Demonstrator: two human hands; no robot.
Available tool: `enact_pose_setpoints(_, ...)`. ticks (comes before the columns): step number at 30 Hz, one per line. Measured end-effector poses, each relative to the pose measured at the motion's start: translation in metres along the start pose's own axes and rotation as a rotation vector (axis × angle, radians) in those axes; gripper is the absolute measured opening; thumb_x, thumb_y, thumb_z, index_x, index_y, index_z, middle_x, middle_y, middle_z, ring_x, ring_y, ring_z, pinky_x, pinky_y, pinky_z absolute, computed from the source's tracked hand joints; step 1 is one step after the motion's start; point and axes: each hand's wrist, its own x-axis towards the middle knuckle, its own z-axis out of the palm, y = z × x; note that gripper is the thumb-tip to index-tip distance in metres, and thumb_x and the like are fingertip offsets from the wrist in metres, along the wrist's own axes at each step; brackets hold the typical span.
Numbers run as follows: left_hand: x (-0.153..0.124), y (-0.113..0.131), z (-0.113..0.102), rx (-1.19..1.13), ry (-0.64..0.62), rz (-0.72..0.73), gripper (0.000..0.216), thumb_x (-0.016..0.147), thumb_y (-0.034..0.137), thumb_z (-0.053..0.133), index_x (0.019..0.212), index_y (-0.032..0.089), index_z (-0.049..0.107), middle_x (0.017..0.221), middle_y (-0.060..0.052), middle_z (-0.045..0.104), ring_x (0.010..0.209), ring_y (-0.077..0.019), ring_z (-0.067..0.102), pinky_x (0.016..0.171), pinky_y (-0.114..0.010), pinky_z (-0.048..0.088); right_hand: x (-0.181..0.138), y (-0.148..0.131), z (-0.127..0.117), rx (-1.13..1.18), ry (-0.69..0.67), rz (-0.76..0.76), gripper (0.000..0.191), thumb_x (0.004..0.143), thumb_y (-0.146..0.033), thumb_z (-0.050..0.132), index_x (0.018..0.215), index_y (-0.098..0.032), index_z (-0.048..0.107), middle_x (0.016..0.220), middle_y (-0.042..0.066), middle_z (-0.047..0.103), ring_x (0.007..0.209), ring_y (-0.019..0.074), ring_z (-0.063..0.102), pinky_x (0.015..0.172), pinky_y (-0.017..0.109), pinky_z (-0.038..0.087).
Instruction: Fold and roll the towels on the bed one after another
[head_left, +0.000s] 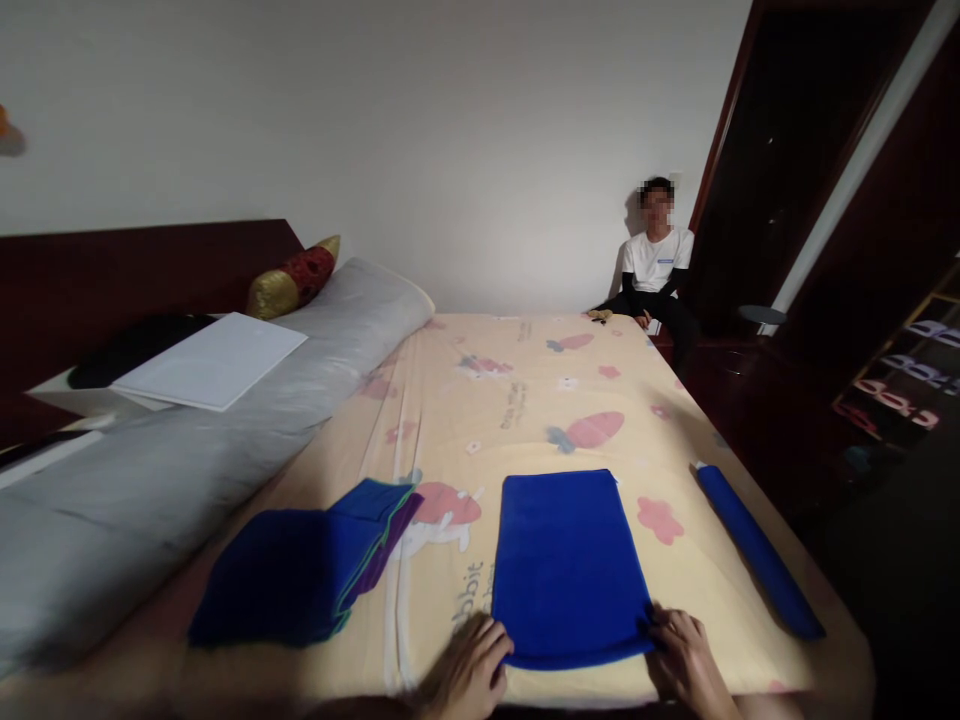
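Left hand (pixel 474 668), at the bottom centre of the frame, reaches forward with curled fingers gripping the near left corner of a blue cloth (pixel 570 570). Right hand (pixel 686 655), at lower right, angles inward, pinching the near right corner. The cloth lies flat beyond and between them on the patterned sheet (pixel 517 420), right of centre.
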Motion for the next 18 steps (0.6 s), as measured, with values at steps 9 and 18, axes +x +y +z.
enact_pose_setpoints(9,0.023,-0.037,0.013,-0.324,-0.213,-0.410,0.010,0.069,0.014,0.060,0.075,0.020,0.065,0.078,0.002,0.064,0.078,-0.0144,0.059,0.073,-0.025,0.044,0.016,0.020,0.001,0.028,0.035,0.199,0.042,0.088,-0.057,0.045,0.099,-0.027,0.073,0.106,0.010,0.071,0.096,0.0271,0.065,0.083,0.038,0.052)
enact_pose_setpoints(18,0.021,-0.028,0.017,-0.286,-0.133,-0.483,0.011,0.065,0.010,0.059,0.069,0.020,0.059,0.072,0.003,0.061,0.074,-0.0145,0.057,0.072,-0.026,0.042,0.015,-0.001,0.017,-0.190,0.171,0.190,0.040,0.085,-0.026,0.049,0.123,-0.027,0.060,0.109,0.010,0.068,0.097,0.0286,0.061,0.082,0.042,0.048)
